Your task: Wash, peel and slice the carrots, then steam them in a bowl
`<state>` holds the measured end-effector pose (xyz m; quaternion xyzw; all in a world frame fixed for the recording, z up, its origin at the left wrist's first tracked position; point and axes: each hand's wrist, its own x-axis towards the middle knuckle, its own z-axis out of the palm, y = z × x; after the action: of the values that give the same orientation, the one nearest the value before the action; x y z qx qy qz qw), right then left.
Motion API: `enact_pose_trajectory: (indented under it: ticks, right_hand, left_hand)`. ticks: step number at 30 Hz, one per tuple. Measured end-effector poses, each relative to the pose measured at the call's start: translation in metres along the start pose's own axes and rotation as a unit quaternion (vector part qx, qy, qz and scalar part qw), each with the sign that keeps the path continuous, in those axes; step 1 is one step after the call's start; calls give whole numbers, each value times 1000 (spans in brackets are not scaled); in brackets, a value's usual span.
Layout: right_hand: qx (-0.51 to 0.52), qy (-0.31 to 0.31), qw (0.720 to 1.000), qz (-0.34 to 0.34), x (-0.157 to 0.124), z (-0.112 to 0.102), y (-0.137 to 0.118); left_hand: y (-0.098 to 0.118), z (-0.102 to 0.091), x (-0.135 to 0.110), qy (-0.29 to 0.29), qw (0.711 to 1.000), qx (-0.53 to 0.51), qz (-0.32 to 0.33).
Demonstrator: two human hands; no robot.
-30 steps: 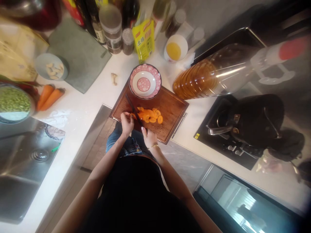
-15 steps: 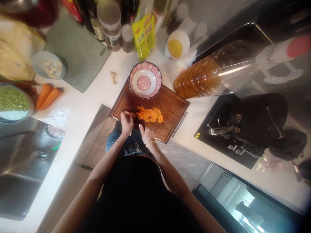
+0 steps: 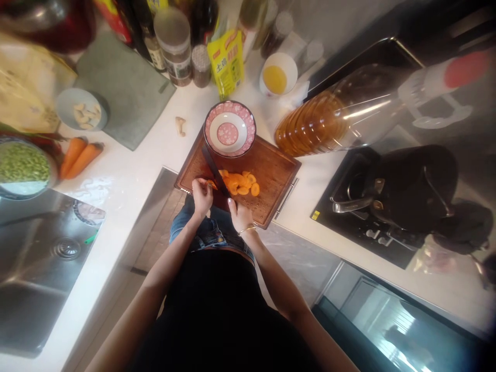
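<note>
My right hand is closed around the handle of a dark kitchen knife, its blade slanting up and left over the wooden cutting board. To the left of the blade, my left hand has its fingers curled on a piece of carrot, mostly hidden by the fingers. Orange carrot slices lie in a loose heap just right of the knife. A pink patterned bowl rests on the board's far corner, with nothing in it.
Left on the counter are two whole carrots, a bowl of green pieces and a grey-green board. A large oil bottle stands right of the cutting board, near the stove. A sink is at left.
The knife and my right hand have shifted slightly right, away from my left hand, and the blade shows more broadly. My left hand stays at the carrot piece.
</note>
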<state>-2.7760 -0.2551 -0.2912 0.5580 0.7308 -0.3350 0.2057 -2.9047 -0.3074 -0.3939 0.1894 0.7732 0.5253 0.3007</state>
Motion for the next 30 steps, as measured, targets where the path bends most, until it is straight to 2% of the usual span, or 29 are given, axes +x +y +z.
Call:
enact_pose_trajectory:
  ticks: [5, 16, 23, 30]
  right_hand:
    - [-8, 4, 1000, 0, -7, 2, -2]
    - [-26, -32, 999, 23, -8, 0, -6]
    - [-42, -41, 998, 18, 9, 11, -16]
    - [-17, -24, 1000, -2, 17, 17, -8]
  left_hand:
    - [1, 1, -1, 26, 999, 22, 15]
    - [0, 2, -1, 34, 999, 19, 17]
    - [2, 0, -1, 24, 999, 13, 16]
    - [-2, -7, 0, -24, 999, -33, 0]
